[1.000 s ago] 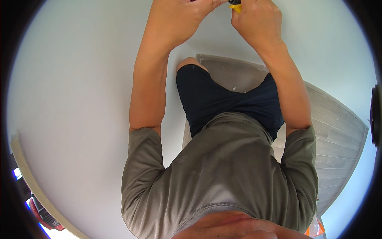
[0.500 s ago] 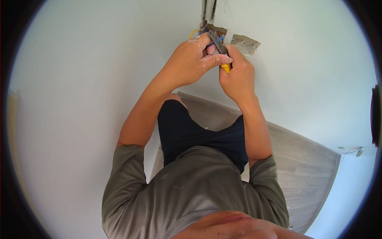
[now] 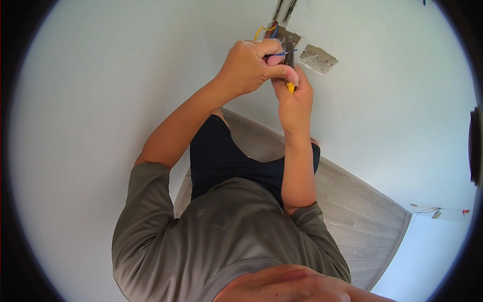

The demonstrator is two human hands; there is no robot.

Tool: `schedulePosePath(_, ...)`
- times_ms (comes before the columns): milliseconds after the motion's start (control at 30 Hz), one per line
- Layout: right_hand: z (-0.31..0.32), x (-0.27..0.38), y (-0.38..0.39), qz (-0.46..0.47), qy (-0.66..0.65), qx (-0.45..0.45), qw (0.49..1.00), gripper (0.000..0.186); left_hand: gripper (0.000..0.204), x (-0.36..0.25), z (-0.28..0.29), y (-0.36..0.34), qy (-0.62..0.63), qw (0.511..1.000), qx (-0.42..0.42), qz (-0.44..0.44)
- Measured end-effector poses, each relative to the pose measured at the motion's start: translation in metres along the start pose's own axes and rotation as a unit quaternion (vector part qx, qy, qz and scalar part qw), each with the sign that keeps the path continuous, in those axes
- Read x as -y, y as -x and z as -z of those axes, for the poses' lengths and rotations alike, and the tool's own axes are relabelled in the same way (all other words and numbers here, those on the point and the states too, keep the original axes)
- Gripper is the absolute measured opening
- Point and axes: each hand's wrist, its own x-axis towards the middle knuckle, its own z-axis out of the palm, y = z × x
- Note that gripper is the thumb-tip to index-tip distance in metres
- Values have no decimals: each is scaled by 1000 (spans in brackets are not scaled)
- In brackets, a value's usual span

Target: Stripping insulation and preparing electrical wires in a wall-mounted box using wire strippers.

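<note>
Here, both arms reach up from bent elbows, the hands close together before the hole (image 3: 288, 33) in the wall. The left hand (image 3: 254, 66) curls its fingers round the blue wire (image 3: 277, 54), thumb stretched toward the pliers (image 3: 289, 59). The right hand (image 3: 296, 103), wrist nearly straight, is closed on their handles, mostly hidden but for a yellow bit. The pliers point upward, the wire crossing them; whether they bite it, I cannot tell.
</note>
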Motion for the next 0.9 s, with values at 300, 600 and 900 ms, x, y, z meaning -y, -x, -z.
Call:
schedulePosePath(300, 40, -11, -18, 116, -175, -180, 961, 30, 29, 15, 5, 10, 17, 995, -94, -25)
schedulePosePath(600, -36, -75, -5, 159, -88, -84, 980, 30, 18, 34, 26, 26, -56, 985, -40, -159)
schedulePosePath(900, -78, -83, -4, 189, -209, -168, 945, 19, 27, 47, 13, 47, -159, 959, -112, -208)
